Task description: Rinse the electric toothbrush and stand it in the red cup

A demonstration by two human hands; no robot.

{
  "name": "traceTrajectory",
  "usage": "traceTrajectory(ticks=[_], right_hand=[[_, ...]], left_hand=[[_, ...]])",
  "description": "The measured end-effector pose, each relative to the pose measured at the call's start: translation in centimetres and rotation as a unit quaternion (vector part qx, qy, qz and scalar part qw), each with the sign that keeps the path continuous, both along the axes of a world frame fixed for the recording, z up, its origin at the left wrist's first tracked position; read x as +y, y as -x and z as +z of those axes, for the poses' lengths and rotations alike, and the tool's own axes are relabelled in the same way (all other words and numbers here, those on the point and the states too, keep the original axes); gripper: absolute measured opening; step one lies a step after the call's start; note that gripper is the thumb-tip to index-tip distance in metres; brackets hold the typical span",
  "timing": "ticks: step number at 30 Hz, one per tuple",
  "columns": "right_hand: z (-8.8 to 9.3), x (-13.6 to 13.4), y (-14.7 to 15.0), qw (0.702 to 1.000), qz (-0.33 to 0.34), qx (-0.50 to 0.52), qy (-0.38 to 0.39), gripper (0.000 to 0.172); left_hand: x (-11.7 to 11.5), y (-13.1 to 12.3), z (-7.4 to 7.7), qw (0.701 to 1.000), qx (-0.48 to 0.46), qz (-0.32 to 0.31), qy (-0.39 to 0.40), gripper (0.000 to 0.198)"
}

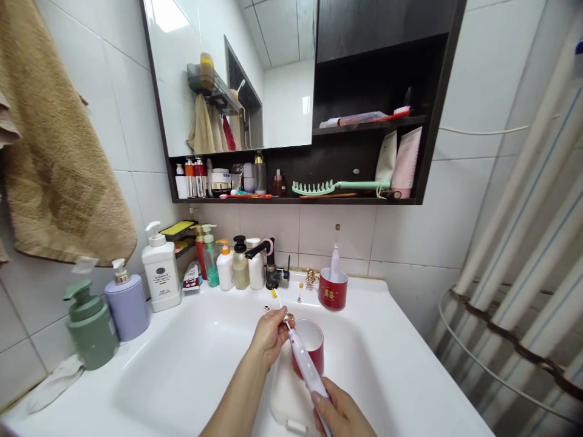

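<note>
My right hand point(339, 409) is wrapped round the lower part of a pale pink electric toothbrush handle point(304, 364), which points up and away from me. At its top a thin metal shaft point(286, 323) shows. My left hand point(273, 334) pinches a white brush head point(279, 300) with yellow bristles, just above the shaft; whether the two are joined I cannot tell. Behind the handle stands a red cup point(319, 358), white inside, partly hidden. Below my hands a white rectangular tray or lid point(282, 403) lies in the sink.
A second red cup point(332, 297) on the sink rim point(364, 288) holds another pale handle point(335, 264). Beside it lie a gold clip point(311, 277) and another small brush head point(299, 292). A black faucet point(270, 267) and several pump bottles point(241, 267) line the back.
</note>
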State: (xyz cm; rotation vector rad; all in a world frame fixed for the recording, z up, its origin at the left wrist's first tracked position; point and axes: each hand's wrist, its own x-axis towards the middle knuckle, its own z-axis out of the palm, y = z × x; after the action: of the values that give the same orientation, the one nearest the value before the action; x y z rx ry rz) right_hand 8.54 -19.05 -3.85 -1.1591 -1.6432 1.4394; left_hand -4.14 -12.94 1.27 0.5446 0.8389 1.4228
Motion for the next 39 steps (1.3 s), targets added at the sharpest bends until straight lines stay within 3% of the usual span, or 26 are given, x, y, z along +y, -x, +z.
traceTrajectory(ticks=[7, 14, 26, 30, 36, 39], right_hand=[[0.3, 0.1, -0.2, 0.999, 0.025, 0.03, 0.033, 0.045], [-0.2, 0.2, -0.2, 0.998, -0.015, -0.04, -0.043, 0.038], [-0.2, 0.2, -0.5, 0.978, -0.078, -0.132, -0.144, 0.033], [-0.3, 0.2, -0.4, 0.98, -0.082, -0.12, -0.134, 0.034], [-0.4, 0.3, -0.1, 0.999, -0.016, -0.035, -0.037, 0.037], [-0.7, 0.4, -0.1, 0.999, -0.023, -0.021, -0.024, 0.035]], left_hand=[[0.1, -0.2, -0.2, 1.0, -0.016, -0.012, -0.017, 0.008], [0.3, -0.3, -0.7, 1.0, 0.0, 0.0, -0.028, 0.012], [0.7, -0.5, -0.9, 0.998, -0.049, 0.021, 0.021, 0.012], [0.7, -0.4, -1.0, 0.999, -0.043, 0.002, 0.012, 0.015], [0.7, -0.4, -1.2, 1.0, -0.012, -0.013, -0.005, 0.017], [0.6, -0.6, -1.2, 1.0, 0.003, -0.013, -0.006, 0.019]])
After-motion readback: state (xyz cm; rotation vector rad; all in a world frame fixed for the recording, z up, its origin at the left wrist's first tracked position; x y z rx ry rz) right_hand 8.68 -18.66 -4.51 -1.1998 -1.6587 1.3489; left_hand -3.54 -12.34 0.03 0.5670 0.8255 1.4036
